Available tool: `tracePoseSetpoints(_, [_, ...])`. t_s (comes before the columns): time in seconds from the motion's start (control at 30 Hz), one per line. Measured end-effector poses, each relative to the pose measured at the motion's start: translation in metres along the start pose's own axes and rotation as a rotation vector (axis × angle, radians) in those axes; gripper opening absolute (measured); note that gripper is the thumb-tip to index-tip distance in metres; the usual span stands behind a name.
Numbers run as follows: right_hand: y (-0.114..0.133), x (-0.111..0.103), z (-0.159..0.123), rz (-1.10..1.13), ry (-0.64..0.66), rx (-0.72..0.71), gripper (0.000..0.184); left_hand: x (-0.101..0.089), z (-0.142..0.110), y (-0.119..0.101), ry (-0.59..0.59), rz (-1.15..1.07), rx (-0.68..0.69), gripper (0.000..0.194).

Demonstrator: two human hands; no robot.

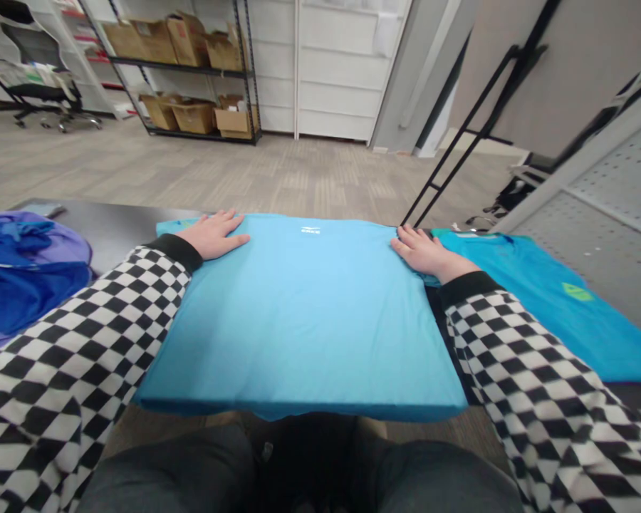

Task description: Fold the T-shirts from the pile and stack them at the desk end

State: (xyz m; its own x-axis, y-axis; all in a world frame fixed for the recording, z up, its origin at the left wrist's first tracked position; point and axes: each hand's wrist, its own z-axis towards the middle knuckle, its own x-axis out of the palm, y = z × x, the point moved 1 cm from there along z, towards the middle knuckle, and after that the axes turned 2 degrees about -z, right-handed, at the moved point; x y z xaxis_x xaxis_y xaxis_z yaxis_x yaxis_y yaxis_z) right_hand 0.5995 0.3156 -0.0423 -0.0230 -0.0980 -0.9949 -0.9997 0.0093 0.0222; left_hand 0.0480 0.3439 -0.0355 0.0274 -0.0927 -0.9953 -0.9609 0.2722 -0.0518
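across the dark tabletop, your left hand and right hand lie open and spread, pressed flat on the far corners of a light blue t-shirt overhanging the near edge, pinching nothing.

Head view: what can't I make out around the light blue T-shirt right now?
Head view:
- White logo on the light blue T-shirt: too small to read.
- Green print on the teal T-shirt: too small to read.
- Blue and purple cloth: cut off by the left edge, partly hidden by the left sleeve.
- Dark flat object: too small to identify.
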Motion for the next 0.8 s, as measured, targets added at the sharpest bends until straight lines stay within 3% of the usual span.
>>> tracePoseSetpoints(0.13, [0.002,-0.001,-0.001,0.012,0.028,-0.012,0.093,-0.005,-0.001,-0.003,0.025,0.033,-0.01,0.091])
tracePoseSetpoints(0.23, [0.003,-0.001,-0.001,0.026,0.035,-0.007,0.093,-0.025,0.008,-0.015,0.148,0.109,-0.072,0.086])
tracePoseSetpoints(0.33, [0.003,0.0,0.0,0.036,0.024,-0.012,0.09,-0.05,0.022,-0.048,0.146,0.231,-0.092,0.076])
tracePoseSetpoints(0.43, [0.003,0.001,0.001,0.035,0.019,-0.014,0.091,-0.06,0.032,-0.103,-0.029,0.128,0.125,0.067])
tracePoseSetpoints(0.5, [0.004,0.002,0.001,0.03,0.024,-0.006,0.093,-0.051,0.032,-0.138,-0.096,-0.015,0.268,0.068])
tracePoseSetpoints(0.6, [0.006,0.002,0.0,0.026,0.026,-0.003,0.095,-0.021,0.027,-0.17,-0.058,-0.1,0.328,0.079])
tracePoseSetpoints(0.7, [0.008,0.0,-0.002,0.032,0.01,-0.01,0.094,0.005,0.022,-0.175,0.006,-0.086,0.33,0.089])
tracePoseSetpoints(0.8, [0.009,-0.001,-0.003,0.036,0.013,-0.003,0.093,0.01,0.02,-0.172,0.007,-0.087,0.34,0.092])
